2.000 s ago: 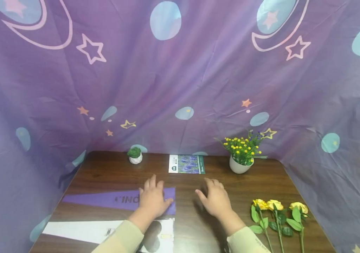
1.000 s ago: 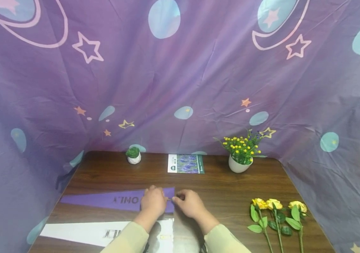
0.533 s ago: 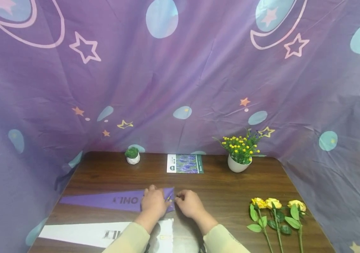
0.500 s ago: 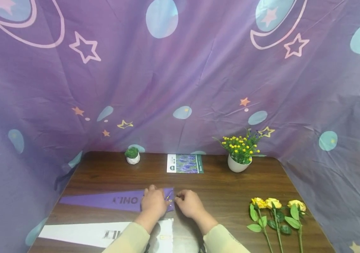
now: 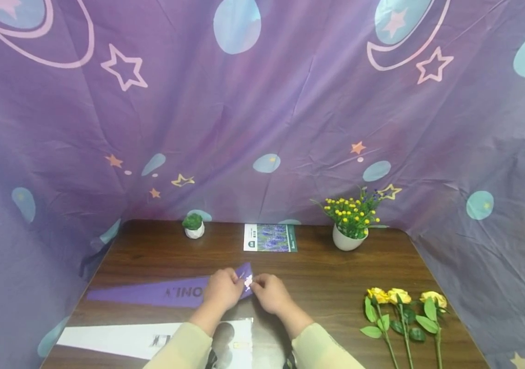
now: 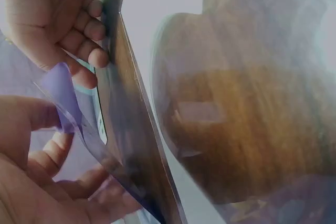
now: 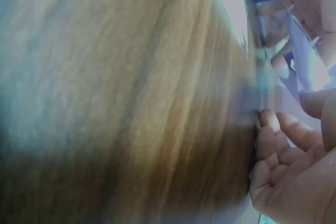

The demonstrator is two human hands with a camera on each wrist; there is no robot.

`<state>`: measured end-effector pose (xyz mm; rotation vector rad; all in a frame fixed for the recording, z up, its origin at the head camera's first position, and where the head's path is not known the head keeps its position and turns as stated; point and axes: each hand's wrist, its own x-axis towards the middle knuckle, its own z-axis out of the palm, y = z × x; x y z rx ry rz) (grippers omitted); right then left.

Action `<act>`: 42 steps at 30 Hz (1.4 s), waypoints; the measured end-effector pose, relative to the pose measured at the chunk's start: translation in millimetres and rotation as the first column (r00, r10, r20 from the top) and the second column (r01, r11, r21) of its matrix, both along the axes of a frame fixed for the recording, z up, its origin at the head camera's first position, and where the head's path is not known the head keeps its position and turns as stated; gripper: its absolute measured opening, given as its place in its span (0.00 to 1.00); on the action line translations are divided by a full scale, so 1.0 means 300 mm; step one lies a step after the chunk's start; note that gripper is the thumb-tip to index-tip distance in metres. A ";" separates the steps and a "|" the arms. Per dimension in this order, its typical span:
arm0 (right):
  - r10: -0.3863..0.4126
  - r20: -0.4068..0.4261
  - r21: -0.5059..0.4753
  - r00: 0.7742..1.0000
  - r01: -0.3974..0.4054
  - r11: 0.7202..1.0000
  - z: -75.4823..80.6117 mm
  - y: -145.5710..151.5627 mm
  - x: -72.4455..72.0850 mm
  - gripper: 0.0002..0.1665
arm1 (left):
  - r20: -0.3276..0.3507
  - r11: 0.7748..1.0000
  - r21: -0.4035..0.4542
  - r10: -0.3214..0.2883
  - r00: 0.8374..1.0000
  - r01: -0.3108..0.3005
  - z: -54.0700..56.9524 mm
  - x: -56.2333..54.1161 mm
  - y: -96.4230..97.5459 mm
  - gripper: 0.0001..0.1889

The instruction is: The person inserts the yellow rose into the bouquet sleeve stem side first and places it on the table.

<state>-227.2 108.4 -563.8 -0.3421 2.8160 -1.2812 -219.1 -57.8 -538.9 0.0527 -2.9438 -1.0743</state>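
A purple, tapered flower sleeve with dark "ONLY" lettering lies on the table, its wide right end lifted and bright with glare. My left hand pinches that raised end between thumb and fingers; the left wrist view shows the purple film at its thumb. At the very edge of the wide end, my right hand pinches the film, its thumb against the purple in the right wrist view. Nearer the front lies a white and clear sleeve, partly covered by the left forearm.
Several items surround the hands: yellow roses on stems at right, a white pot of yellow flowers behind them, a lavender picture card at the back, and a small potted plant at back left. A purple curtain encloses the table.
Both hands began spread open above the table, then closed in on the purple sleeve's wide end. That end has since risen off the table, and the right hand has come to its edge.
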 end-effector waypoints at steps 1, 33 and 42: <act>-0.002 0.002 -0.014 1.000 0.002 1.000 0.000 0.000 0.001 0.13 | -0.001 1.000 0.010 -0.002 1.000 0.002 0.000 0.000 0.000 0.12; -0.132 -0.017 -0.004 0.991 0.132 0.991 -0.009 0.097 0.091 0.08 | 0.082 1.000 0.010 0.014 0.997 -0.015 -0.008 0.000 0.026 0.10; -0.285 -0.253 0.355 0.925 0.363 0.862 0.102 0.493 0.198 0.06 | 0.081 0.999 0.029 0.016 0.997 -0.019 0.015 -0.005 -0.011 0.10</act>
